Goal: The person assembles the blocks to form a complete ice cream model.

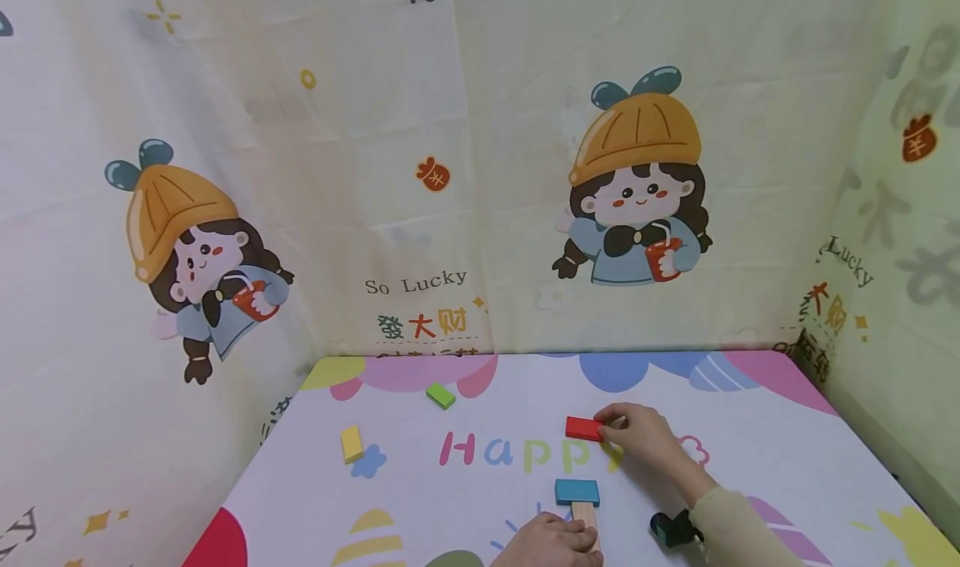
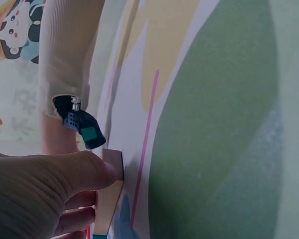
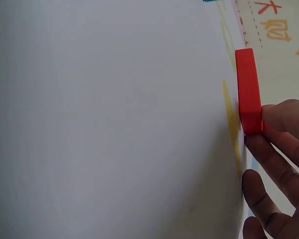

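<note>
In the head view my right hand [image 1: 648, 442] pinches one end of a red block [image 1: 583, 429] over the printed word on the tabletop. The right wrist view shows thumb and fingertips at the lower end of that red block [image 3: 249, 92]. My left hand [image 1: 551, 542] holds a plain wooden block [image 1: 584, 514] near the front edge of the view, partly covering it. Up close, the left thumb lies on one side of the wooden block [image 2: 109, 199], with fingers on the other. A blue block [image 1: 577, 492] lies crosswise at its far end, seemingly touching it.
Toward the back left lies a green block [image 1: 440, 396], and a yellow block [image 1: 352, 444] is farther left. A dark wrist device [image 1: 672, 529] sits at the right sleeve. Printed cloth walls [image 1: 517, 317] rise behind and beside the patterned tabletop [image 1: 300, 500].
</note>
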Demonstrator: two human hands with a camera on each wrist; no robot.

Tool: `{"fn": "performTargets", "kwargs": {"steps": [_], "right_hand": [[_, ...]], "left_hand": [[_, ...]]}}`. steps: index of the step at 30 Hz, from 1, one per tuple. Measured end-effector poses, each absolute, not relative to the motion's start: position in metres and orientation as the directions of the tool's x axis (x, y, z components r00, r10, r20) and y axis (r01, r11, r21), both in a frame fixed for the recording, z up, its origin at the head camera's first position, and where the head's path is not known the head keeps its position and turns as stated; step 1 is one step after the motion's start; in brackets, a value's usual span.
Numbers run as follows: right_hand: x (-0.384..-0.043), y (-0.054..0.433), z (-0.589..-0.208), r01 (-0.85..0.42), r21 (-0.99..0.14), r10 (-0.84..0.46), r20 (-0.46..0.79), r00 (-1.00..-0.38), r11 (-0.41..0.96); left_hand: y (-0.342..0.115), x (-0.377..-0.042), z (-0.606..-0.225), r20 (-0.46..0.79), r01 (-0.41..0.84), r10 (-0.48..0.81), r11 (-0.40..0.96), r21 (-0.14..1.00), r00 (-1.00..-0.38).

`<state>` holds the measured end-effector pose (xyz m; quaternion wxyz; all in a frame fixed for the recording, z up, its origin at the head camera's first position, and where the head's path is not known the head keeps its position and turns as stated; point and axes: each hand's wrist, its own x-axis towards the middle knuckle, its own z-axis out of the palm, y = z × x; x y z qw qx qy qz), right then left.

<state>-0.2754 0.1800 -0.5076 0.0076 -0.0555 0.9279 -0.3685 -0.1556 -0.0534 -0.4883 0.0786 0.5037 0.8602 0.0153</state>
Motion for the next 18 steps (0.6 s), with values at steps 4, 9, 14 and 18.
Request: {"fn": "performTargets", "kwargs": {"steps": [4,9,14,18], "right_hand": [[-0.272,0.175,-0.508,-0.096,-0.692,-0.118,0.016,-0.993,0.716],[-0.267,0.17,-0.508,-0.095,-0.713,-0.135,0.001,-0.991,0.695],[-0.262,0.167,-0.507,-0.113,-0.707,-0.165,-0.005,-0.986,0.698],[-0.259,0.166,-0.506,-0.114,-0.698,-0.177,-0.018,-0.984,0.707]], "left_hand": [[-0.053,-0.156,-0.488,-0.12,0.865,0.869,0.491,0.105,-0.479],[-0.054,-0.156,-0.489,-0.112,0.872,0.875,0.481,0.086,-0.472],[-0.054,-0.155,-0.487,-0.107,0.874,0.878,0.476,0.096,-0.467],[-0.054,-0.155,-0.487,-0.117,0.864,0.871,0.49,0.117,-0.478]]}}
